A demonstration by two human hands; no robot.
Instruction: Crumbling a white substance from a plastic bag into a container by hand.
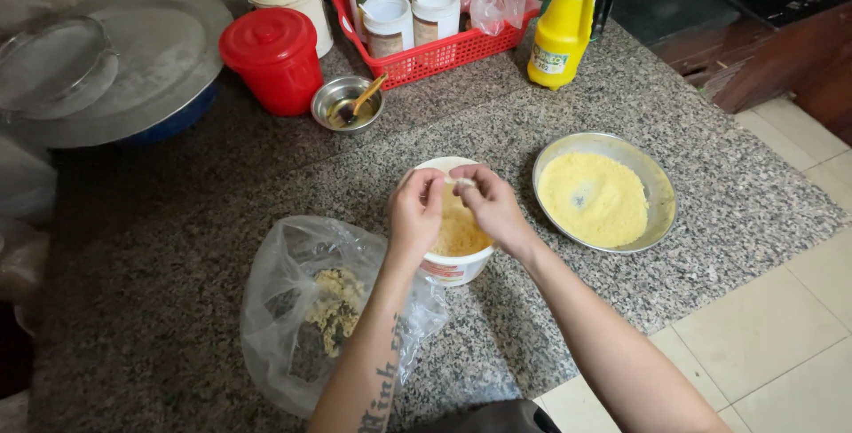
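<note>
Speckled granite bench (177, 247) is carrying a white tub (454, 266) of yellow crumbs, standing upright at its middle with its mouth facing up. Both hands are hovering over it: the left hand (415, 211) and right hand (491, 204) are pinching a small pale bit (463, 183) between closed fingertips; what it is, I cannot tell. Right of it a steel pan (661, 186) is holding yellow meal. A clear bag (293, 264) is lying at left, its clumpy contents blurred, the left forearm partly covering it

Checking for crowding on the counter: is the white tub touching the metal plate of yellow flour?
Apart. The head view shows bare granite between the white tub and the metal plate.
</note>
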